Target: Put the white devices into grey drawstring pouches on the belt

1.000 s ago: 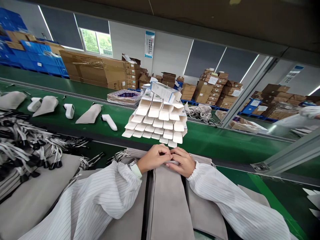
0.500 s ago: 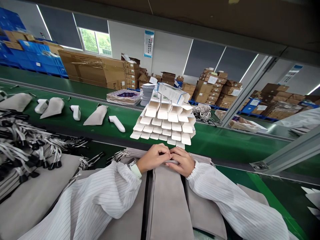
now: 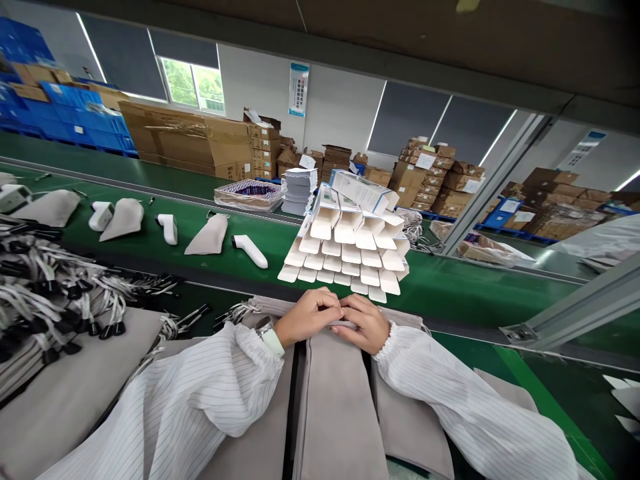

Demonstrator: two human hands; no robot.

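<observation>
My left hand (image 3: 309,315) and my right hand (image 3: 364,323) meet at the far end of a grey cloth pouch (image 3: 343,407), fingers bent and fingertips close together. Both are closed on the pouch's top edge. The pouch lies on top of others in the middle of the near surface, with more grey pouches (image 3: 410,427) beside it. Just beyond my hands stands a stack of open white boxes (image 3: 350,253) on the green belt (image 3: 450,280). One closed box (image 3: 363,191) lies across its top.
White handheld devices (image 3: 250,251) and small grey pouches (image 3: 209,235) lie along the belt at left. A pile of black-tipped cords (image 3: 75,287) covers the near left. A metal post (image 3: 493,180) rises at right, and a shelf edge (image 3: 320,47) crosses overhead.
The box stack, devices and small pouches on the green belt have shifted to the right. My hands and the pouch beneath them have barely moved.
</observation>
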